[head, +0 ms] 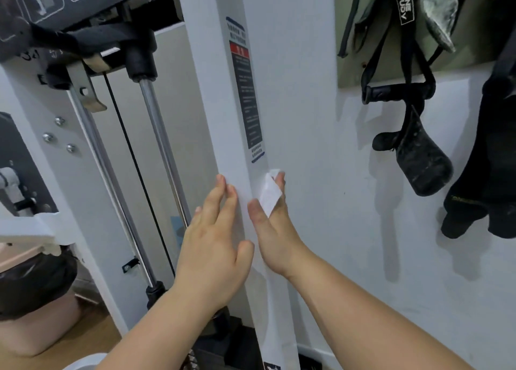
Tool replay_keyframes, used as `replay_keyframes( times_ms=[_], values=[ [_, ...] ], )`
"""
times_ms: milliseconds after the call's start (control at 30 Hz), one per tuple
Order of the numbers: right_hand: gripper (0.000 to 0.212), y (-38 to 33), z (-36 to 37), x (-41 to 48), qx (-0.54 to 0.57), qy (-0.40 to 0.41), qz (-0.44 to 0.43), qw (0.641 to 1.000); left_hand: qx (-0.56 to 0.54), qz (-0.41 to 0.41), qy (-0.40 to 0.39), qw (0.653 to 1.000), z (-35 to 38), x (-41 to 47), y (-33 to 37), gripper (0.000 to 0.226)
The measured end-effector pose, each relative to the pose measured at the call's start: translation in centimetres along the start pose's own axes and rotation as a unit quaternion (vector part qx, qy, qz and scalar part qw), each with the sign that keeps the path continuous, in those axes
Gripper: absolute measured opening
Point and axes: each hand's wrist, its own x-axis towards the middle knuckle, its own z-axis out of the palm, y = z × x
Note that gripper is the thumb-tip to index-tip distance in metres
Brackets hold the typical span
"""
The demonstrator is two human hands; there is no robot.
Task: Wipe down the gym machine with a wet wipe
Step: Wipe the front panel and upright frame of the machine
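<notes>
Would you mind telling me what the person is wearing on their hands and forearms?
Nothing that shows. The left hand and the right hand are bare, with no gloves, rings, watch or bands, and no sleeve shows anywhere up to the bottom edge of the frame.

Label (pixel 247 95) print too blurred to read; wet wipe (pixel 269 197) partly hidden behind right hand (pixel 275 235).

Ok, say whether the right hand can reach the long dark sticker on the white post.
Probably yes: the right hand, pinching the white wet wipe, sits just below the sticker; nothing between.
</notes>
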Motion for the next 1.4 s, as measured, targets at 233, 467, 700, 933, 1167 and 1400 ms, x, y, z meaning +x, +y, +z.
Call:
replay_keyframes(
  times_ms=[233,467,700,933,1167,1400],
  values=[
    [0.115,-2.4,2.3,1.5,-0.031,0.070,-0.051,0.996,-0.048,0.029,-0.003,0.998,-0.6,0.0,-1.1,0.074],
    [0.124,7.3,3.3,-6.6,0.006,0.029,0.097,0.995,0.033,0.022,0.010,0.999,1.1,-0.8,-0.6,0.088],
    [0.116,6.3,2.2,-5.9,0.025,-0.002,0.011,1.000,0.181,0.175,0.045,0.967,6.9,-6.0,-3.0,0.094],
    [0.099,17.6,4.8,-14.4,0.016,-0.007,0.067,0.998,0.238,0.249,-0.018,0.938,12.2,-11.2,-5.3,0.063],
    [0.077,29.2,7.1,-22.6,0.114,0.035,0.233,0.965,0.373,0.285,-0.176,0.865,18.3,-15.4,-6.4,0.072],
    [0.078,31.9,8.2,-24.4,0.135,0.029,0.199,0.970,0.389,0.357,-0.235,0.816,23.3,-17.6,-6.9,0.069]
  ],
)
